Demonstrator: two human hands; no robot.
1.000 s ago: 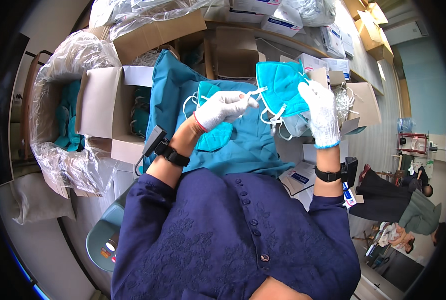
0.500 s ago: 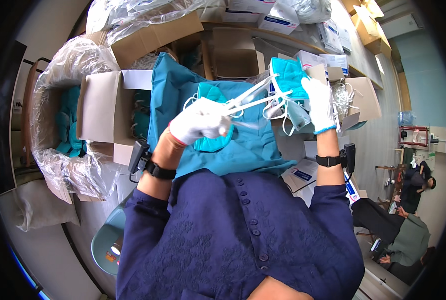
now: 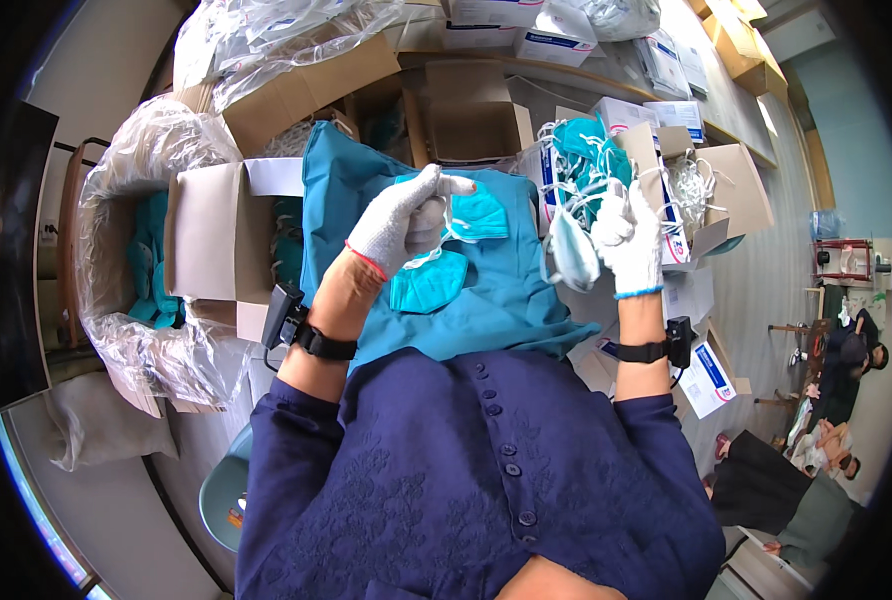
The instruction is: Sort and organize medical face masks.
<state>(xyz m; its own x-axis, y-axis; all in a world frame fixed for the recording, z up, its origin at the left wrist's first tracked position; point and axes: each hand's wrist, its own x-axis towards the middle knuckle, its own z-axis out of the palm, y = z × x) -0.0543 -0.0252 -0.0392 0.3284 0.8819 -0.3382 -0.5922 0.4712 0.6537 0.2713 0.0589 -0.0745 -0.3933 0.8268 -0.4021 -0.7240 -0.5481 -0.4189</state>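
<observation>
Both hands wear white knit gloves. My left hand (image 3: 406, 222) is over the teal cloth (image 3: 351, 190), lower fingers curled, another pointing right; what it grips, if anything, is hidden. Beside its fingers lies a teal face mask (image 3: 479, 213) with white straps. Nearer me is a second teal mask (image 3: 431, 283), flat on the cloth. At the right, my right hand (image 3: 630, 240) has fingers apart, some pointing away from me, beside a heap of teal masks (image 3: 591, 150) with tangled straps in a box. A pale mask (image 3: 573, 250), seen from inside, hangs next to that hand.
On the left stand a plastic-lined carton (image 3: 156, 255) of teal masks and an open cardboard box (image 3: 206, 230). Another box (image 3: 701, 190) of white straps is at the right. Cartons (image 3: 471, 105) line the back. People (image 3: 806, 480) are at the far right.
The stretched white straps no longer run between my hands. The mask from my right hand is now among the heap in the box. My left hand has tilted upward, and a mask shows beside it.
</observation>
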